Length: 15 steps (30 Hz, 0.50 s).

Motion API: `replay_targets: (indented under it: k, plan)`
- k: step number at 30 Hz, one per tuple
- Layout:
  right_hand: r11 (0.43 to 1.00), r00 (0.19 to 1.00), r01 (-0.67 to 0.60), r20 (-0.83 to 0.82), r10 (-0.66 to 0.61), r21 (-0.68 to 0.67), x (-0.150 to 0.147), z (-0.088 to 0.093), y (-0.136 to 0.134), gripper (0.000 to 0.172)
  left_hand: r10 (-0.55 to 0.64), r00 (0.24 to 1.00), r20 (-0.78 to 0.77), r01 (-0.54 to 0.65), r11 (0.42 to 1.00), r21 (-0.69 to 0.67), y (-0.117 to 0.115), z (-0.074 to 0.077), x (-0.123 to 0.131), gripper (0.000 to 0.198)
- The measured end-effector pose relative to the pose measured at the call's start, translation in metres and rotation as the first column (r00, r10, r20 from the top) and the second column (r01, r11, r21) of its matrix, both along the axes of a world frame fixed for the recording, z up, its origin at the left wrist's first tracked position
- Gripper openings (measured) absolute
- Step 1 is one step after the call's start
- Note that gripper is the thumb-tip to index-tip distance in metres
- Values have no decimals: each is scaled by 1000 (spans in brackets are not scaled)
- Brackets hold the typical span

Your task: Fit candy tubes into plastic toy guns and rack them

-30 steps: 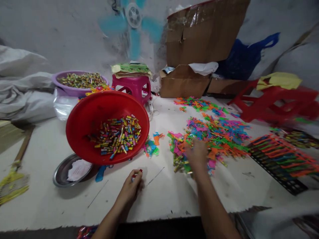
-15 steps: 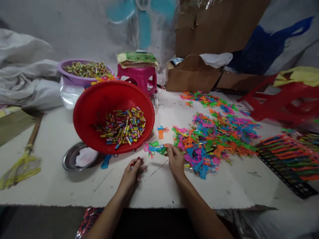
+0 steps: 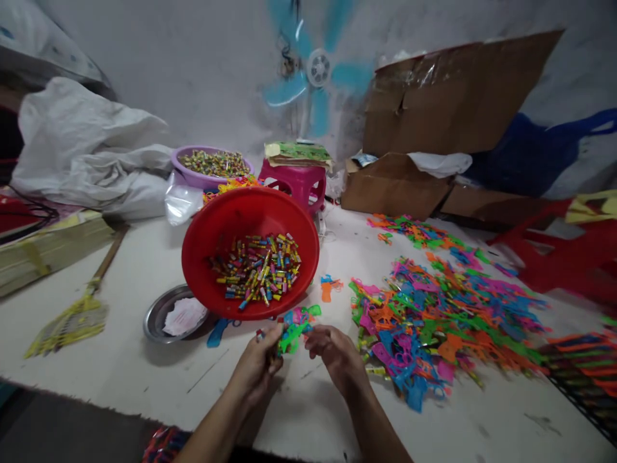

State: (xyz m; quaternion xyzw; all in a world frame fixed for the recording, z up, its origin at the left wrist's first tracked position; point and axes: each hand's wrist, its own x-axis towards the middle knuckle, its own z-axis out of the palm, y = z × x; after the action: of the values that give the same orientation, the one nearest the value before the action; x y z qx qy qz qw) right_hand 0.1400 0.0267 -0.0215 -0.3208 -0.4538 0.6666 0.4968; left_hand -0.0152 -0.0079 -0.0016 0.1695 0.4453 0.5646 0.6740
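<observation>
Over the desk (image 3: 159,379), the left hand (image 3: 255,363) grasps a small piece (image 3: 260,334) that could drop if pinched loosely; the right hand (image 3: 340,360) looks released.

Passage is left over the lower-right tabletop (image 3: 467,427); centre is blocked by the red plastic basin (image 3: 250,209), right by heaped toy pistols (image 3: 449,348).

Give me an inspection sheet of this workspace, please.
Surface: white tabletop, marked, front edge ragged.
Job's things: pile of toy guns at right; green toy gun between the hands; tilted red basin holding small cylinders.
Clutter: metal bowl with paper slips.
Hands: left hand grips small pieces, mostly hidden; right hand loosely curled, apparently empty.
Cables: white cord behind the basin.
Surroundings: blue-bladed fan, cardboard boxes, white sacks.
</observation>
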Motion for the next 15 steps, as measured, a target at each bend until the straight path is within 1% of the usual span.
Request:
replay_targets:
  k: [1, 2, 3, 4, 5, 6, 7, 8, 9, 10, 11, 12, 15]
  plan:
    - [996, 998, -53, 38, 50, 77, 2, 4, 0, 42, -64, 995, 75, 67, 997, -35, 0, 4, -1, 28]
    - [983, 991, -99, 109, 82, 157, 4, 10, 0, 47, -146, 980, 134, 156, 985, -67, 0, 8, -1, 28]
    - [963, 975, -142, 199, 97, 228, 6, 15, -1, 47, -231, 958, 167, 248, 965, -89, -1, 11, 1, 29]
    - [946, 956, -169, 279, 89, 276, 7, 21, -1, 43, -304, 938, 168, 322, 942, -94, -2, 14, 3, 31]
    - [942, 941, -162, 333, 58, 295, 8, 26, -1, 36, -346, 929, 133, 359, 929, -86, -4, 15, 6, 32]
    - [952, 934, -104, 358, -6, 288, 9, 30, -2, 29, -355, 932, 69, 359, 930, -73, -5, 16, 8, 32]
    - [964, 926, 2, 364, -102, 264, 10, 34, -2, 23, -332, 943, -20, 330, 942, -53, -7, 16, 10, 32]
    - [966, 906, 124, 372, -204, 227, 10, 36, -3, 22, -285, 951, -118, 284, 959, -24, -9, 16, 12, 32]
    - [953, 876, 231, 384, -291, 194, 11, 37, -3, 24, -230, 950, -213, 237, 972, 7, -10, 15, 12, 33]
    - [940, 850, 298, 401, -341, 167, 11, 38, -3, 27, -188, 937, -294, 207, 978, 34, -11, 15, 13, 35]
    - [936, 839, 321, 415, -353, 146, 10, 37, -4, 31, -164, 919, -358, 196, 979, 54, -11, 14, 13, 38]
    - [940, 843, 316, 417, -340, 126, 9, 36, -5, 33, -159, 900, -406, 203, 977, 68, -11, 14, 13, 40]
    - [954, 879, 289, 373, -297, 77, 2, 32, -8, 34, -163, 856, -491, 235, 968, 87, -11, 15, 14, 43]
